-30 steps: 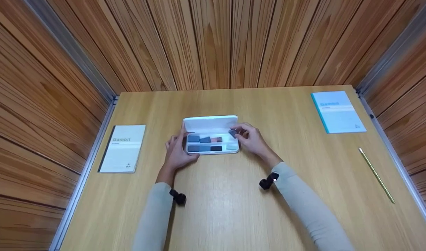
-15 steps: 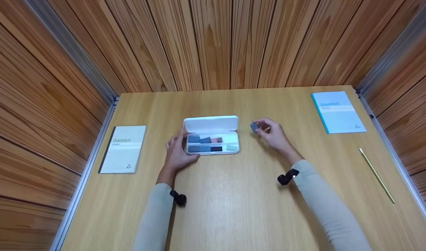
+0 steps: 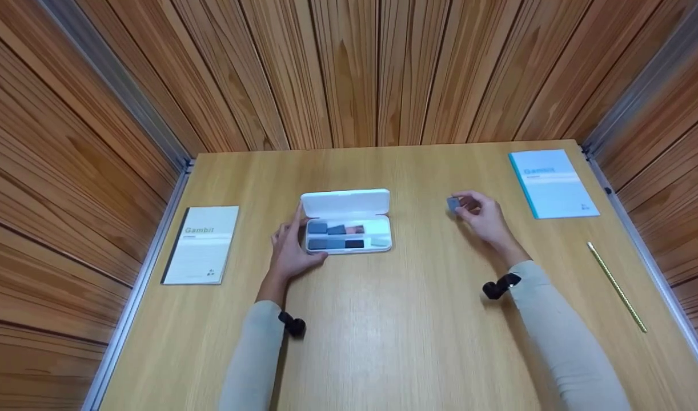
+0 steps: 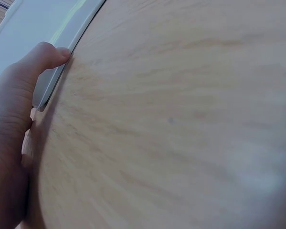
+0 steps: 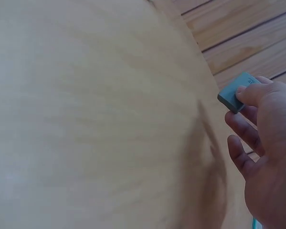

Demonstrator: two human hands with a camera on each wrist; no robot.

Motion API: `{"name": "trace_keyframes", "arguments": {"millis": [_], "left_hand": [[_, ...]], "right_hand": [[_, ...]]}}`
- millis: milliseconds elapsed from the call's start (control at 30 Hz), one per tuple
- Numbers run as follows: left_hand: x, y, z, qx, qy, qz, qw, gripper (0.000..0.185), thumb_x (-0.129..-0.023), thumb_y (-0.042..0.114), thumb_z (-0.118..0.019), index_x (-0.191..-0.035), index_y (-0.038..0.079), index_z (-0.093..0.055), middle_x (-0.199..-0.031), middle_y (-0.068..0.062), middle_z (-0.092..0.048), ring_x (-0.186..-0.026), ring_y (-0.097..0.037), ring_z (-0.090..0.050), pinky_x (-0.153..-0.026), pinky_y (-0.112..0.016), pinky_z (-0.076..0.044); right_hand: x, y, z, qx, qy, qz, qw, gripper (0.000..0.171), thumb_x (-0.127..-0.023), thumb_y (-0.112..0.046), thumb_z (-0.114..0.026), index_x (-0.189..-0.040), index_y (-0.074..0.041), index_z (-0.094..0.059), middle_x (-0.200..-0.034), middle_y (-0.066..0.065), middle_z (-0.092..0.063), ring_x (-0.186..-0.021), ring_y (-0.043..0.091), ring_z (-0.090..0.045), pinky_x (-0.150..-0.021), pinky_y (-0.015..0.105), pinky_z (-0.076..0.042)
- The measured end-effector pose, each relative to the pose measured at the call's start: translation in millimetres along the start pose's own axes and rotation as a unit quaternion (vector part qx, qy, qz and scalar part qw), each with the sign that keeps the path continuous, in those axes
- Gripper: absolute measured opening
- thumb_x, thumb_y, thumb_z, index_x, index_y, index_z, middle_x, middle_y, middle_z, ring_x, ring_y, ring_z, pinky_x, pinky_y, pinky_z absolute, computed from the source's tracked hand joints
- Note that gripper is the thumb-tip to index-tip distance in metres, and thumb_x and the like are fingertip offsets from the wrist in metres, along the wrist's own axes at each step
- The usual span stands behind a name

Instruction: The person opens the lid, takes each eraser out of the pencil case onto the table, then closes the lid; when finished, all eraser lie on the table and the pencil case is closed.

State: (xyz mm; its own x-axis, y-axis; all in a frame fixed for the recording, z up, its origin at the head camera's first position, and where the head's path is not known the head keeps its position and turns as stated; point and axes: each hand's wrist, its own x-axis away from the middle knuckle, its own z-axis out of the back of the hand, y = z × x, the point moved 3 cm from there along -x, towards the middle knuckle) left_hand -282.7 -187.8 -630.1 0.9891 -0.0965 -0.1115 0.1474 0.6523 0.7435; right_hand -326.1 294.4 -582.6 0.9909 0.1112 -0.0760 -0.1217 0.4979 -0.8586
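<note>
Grey-blue and rectangular, the small eraser block (image 3: 453, 204) is pinched in the right hand (image 3: 481, 218) above the wooden counter (image 3: 383, 319), well right of the white plastic case (image 3: 347, 221). Only the left wrist view shows the left hand's (image 3: 289, 251) thumb pressing the case's rim, fingers relaxed.

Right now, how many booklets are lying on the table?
2. One white booklet lies at the left edge, beside the left hand; one blue booklet lies at the far right corner, beyond the right hand. None seems hidden.
</note>
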Motion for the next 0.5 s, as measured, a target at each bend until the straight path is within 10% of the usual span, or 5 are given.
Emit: {"name": "trace_keyframes", "arguments": {"millis": [500], "left_hand": [[0.3, -0.8, -0.2, 0.004, 0.005, -0.001, 1.0000, 0.136, -0.077, 0.046, -0.097, -0.183, 0.029, -0.014, -0.168, -0.006, -0.061, -0.147, -0.036, -0.046, -0.130, -0.062, -0.018]], "right_hand": [[7, 26, 22, 0.016, 0.031, 0.004, 0.999, 0.035, -0.109, -0.003, -0.070, -0.144, 0.001, -0.071, -0.131, 0.031, -0.072, -0.104, 0.009, -0.059, -0.086, 0.009, -0.045]]}}
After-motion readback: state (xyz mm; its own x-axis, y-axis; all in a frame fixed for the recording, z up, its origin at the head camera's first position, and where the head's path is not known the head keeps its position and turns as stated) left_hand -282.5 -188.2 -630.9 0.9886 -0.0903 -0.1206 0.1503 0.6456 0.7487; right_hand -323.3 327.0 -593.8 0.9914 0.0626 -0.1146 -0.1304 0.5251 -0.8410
